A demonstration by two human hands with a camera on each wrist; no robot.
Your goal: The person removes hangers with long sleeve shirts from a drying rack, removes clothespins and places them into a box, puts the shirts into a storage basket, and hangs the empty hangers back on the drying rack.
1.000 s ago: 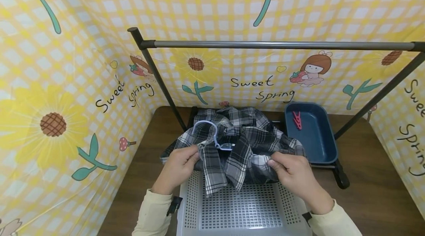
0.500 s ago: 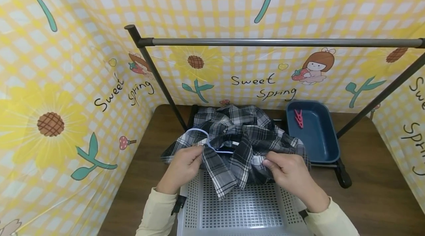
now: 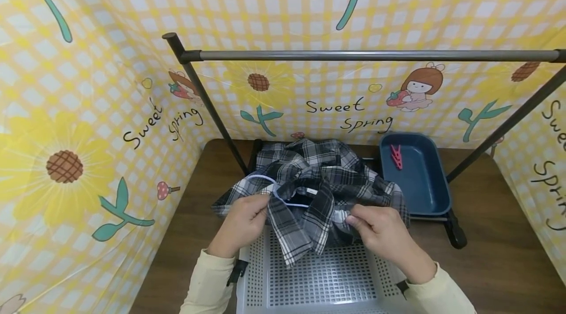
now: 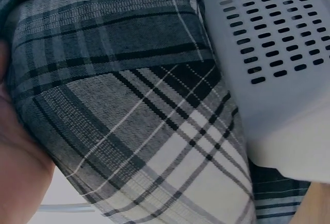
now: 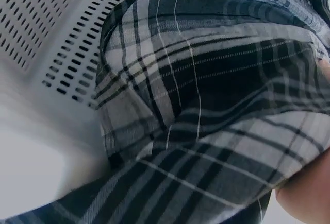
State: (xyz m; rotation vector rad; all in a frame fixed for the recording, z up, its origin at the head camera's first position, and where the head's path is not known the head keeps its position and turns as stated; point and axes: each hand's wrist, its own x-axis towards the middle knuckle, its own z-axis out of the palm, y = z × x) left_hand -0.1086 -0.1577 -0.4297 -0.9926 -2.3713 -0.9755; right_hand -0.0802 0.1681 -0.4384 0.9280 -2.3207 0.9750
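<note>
Hiding hanger (image 3: pixel 275 188) ends w/ its folds: plaid shirt (image 3: pixel 347 181).

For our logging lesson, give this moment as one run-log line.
left hand: pinches plaid shirt | right hand: pinches plaid shirt | hanger: partly inside plaid shirt | clothespin: in blue tray

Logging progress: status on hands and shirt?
Left hand, right hand: both pinch plaid shirt near collar. Hanger hook exposed beside left hand. Basket below; no obstruction seen.

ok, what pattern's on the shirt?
The shirt is plaid: black, grey and white. Shows best in the left wrist view.
</note>
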